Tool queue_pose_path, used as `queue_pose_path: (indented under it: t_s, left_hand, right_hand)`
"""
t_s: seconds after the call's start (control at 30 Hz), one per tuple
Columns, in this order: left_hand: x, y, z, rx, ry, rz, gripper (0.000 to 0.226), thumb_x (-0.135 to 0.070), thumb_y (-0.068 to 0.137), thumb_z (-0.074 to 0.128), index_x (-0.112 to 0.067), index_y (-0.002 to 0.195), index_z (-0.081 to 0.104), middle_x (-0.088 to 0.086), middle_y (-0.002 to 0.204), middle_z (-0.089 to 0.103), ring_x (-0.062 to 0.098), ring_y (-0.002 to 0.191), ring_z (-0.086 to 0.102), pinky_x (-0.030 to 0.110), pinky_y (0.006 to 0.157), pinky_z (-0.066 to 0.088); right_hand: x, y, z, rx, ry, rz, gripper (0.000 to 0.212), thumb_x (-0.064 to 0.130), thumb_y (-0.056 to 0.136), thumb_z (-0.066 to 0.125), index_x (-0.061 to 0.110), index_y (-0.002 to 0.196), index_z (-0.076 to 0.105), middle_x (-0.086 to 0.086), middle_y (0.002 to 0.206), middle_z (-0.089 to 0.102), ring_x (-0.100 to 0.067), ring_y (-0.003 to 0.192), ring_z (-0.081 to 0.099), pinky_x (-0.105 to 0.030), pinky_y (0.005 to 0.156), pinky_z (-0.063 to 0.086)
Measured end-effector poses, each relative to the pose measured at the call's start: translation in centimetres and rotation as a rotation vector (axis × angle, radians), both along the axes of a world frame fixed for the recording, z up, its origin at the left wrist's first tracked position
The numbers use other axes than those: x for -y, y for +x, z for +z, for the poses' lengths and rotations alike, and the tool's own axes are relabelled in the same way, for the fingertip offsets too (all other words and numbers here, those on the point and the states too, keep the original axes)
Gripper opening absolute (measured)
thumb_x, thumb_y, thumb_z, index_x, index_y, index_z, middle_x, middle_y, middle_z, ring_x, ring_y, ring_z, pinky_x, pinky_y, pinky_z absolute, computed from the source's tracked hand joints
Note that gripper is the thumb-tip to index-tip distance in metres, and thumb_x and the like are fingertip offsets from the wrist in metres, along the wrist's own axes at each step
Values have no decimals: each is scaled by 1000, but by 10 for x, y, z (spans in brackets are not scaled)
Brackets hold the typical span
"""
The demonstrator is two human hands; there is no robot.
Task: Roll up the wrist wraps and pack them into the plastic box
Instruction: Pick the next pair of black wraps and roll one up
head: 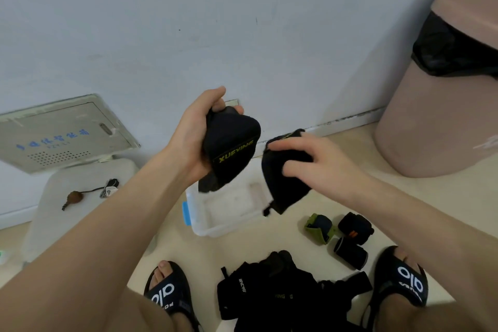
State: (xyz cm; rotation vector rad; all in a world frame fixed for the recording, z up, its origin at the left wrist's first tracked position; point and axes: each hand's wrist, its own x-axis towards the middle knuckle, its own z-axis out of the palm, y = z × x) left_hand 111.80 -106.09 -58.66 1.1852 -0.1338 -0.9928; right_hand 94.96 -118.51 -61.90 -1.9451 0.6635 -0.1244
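**Q:** What does each grip hold, and how?

**A:** My left hand (188, 140) curls round a black fabric wrist wrap with yellow-green XUEYING lettering (229, 148), thumb and fingertips pinching its upper fold. My right hand (318, 162) closes over a second black fabric wrist wrap (283, 188), fingers pressed into the cloth; a thin loop hangs from its lower edge. Both wraps hang in the air above the clear plastic box with a blue side latch (210, 221), which stands open on the floor between wall and feet.

**Q:** How should the material handle?

**A:** Judging by the sag and creases: light, soft, limp, not fragile. It will likely spring open unless rolled tightly. I would take hold at one short end, keeping the strip taut with the other hand.

**Q:** What lies further out?

**A:** Three rolled wraps on the floor right of the box: an olive-green and navy roll (320, 226), a black roll with an orange tag (355, 226) and a black roll with a pale end (350, 252). Nearer my sandals, a heap of unrolled black wraps (269, 294). None appears to be in the box yet.
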Motion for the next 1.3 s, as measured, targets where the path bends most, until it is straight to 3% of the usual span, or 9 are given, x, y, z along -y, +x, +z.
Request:
queue_pose_path:
  t_s: [0.17,0.33,0.43,0.53,0.63,0.8,1.03,1.17,1.3]
  left_hand:
    - [0,-6,-2,118,79,-137,23,-13,95,56,-17,73,53,-3,80,67,13,60,63,22,56,53]
    - [0,-4,-8,142,94,-104,11,-9,97,61,-17,104,57,1,100,79,14,76,74,28,65,61]
    - [0,1,-9,102,108,-106,43,-31,100,62,-13,139,56,12,128,72,26,109,73,39,91,61]
    - [-2,6,-13,103,46,-220,58,-40,99,62,-28,153,43,15,131,69,29,111,71,44,98,58]
    - [-5,0,-18,322,111,-303,51,-17,101,59,-46,141,47,8,108,76,22,89,73,34,82,59]
    - [-5,-4,-18,504,191,-267,32,6,97,52,-17,96,75,5,102,74,21,93,71,37,87,58]
    - [-3,2,-30,572,432,-196,18,-28,97,65,-17,100,79,9,108,77,33,110,70,52,99,54]
    - [3,-6,-30,356,380,-230,58,-62,98,54,-9,104,76,1,94,78,21,98,74,41,100,55]
    - [8,-8,-24,318,219,-138,49,-44,105,50,-2,113,75,9,100,76,25,98,71,38,97,54]
  right_hand:
    - [-15,9,1,71,-1,139,31,42,77,74,39,108,76,1,108,60,-8,99,64,-32,90,53]
    - [-12,11,2,185,49,42,11,27,87,81,20,81,75,8,82,70,-6,78,68,-24,74,54]
    - [-7,13,4,190,77,-34,22,24,89,79,18,71,68,10,67,62,-5,64,59,-15,62,45]
    - [-2,14,4,177,103,-135,27,25,89,79,19,67,65,7,64,59,-9,61,56,-21,62,44]
    - [1,14,5,182,137,-217,27,24,87,80,19,66,65,6,63,60,-12,62,59,-27,63,45]
    - [5,13,15,189,189,-264,3,16,87,79,17,85,76,-2,79,72,-13,74,69,-27,70,54]
    - [16,7,22,343,408,-367,39,-3,90,64,29,106,78,-2,110,74,-25,107,72,-41,95,60]
    - [10,5,23,386,501,-269,40,-7,90,63,24,110,78,0,112,76,-21,108,72,-34,90,59]
    - [0,5,15,269,499,-177,43,-10,86,65,23,113,72,-1,111,77,-21,105,74,-39,94,57]
